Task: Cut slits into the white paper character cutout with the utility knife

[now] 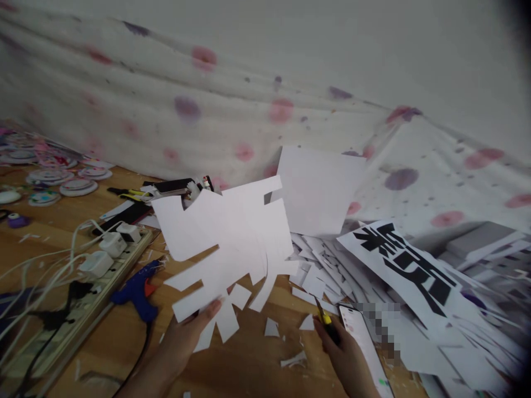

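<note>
My left hand [182, 337] pinches the cut white sheet [232, 237] at its lower edge, above the floor [249, 367]; my right hand [346, 356] grips the yellow cutter [324, 319]; I think it is better to keep its blade off the phone [362, 334].

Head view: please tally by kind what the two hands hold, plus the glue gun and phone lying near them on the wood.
cut paper sheet, in the left hand: 1
yellow craft knife, in the right hand: 1
blue glue gun: 1
phone: 1
Total: 4
</note>
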The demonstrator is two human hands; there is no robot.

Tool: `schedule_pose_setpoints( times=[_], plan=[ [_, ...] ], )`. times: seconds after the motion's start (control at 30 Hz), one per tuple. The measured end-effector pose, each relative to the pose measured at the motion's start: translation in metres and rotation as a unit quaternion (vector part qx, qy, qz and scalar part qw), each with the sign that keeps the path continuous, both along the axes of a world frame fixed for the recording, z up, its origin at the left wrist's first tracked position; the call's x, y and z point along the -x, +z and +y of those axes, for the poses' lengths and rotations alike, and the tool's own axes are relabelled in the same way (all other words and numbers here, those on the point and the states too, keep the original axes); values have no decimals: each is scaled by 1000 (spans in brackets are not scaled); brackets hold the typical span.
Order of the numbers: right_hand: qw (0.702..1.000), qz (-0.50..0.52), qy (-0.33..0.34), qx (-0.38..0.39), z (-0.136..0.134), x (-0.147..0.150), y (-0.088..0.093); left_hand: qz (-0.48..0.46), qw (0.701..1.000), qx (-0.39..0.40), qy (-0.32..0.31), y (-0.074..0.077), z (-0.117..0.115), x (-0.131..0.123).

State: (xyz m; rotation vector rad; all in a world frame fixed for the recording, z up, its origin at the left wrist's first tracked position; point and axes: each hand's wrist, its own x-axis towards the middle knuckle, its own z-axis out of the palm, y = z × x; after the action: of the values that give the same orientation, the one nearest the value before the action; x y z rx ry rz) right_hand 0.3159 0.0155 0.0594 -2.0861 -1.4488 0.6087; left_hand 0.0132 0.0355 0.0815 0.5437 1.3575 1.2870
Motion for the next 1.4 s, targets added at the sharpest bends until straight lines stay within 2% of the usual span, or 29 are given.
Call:
schedule_pose_setpoints(
  times=[0.07,0.13,0.27,0.33,0.43,0.57,0.7,0.83,0.97,1.17,1.27,1.4],
  plan=[
    [1000,15,8,-16,-1,8,7,-14,1000,2,10,0,-1,0],
    [998,34,27,-34,-1,19,15,-37,999,-6,-6,3,-3,0],
    [995,19,79,-66,2,46,36,-94,991,-5,-96,19,-8,5],
    [989,-11,136,-58,4,56,49,-119,982,24,-144,28,-10,10],
    [969,-78,225,-69,10,68,68,-112,981,32,-157,41,-11,18],
    [931,-170,299,-121,23,80,87,-33,991,-55,-120,55,0,25],
    [897,-229,356,-129,36,96,94,-78,982,3,-171,62,19,22],
    [886,-266,368,-94,45,109,96,-138,972,36,-188,71,31,17],
    [879,-277,378,-88,50,117,103,-155,968,31,-194,88,33,11],
    [889,-290,339,-102,54,126,118,-27,976,-19,-213,111,39,-1],
    [893,-300,319,-104,55,131,122,48,976,-65,-200,113,45,-5],
    [894,-311,306,-99,57,136,121,74,972,-84,-204,110,51,-8]
  ],
)
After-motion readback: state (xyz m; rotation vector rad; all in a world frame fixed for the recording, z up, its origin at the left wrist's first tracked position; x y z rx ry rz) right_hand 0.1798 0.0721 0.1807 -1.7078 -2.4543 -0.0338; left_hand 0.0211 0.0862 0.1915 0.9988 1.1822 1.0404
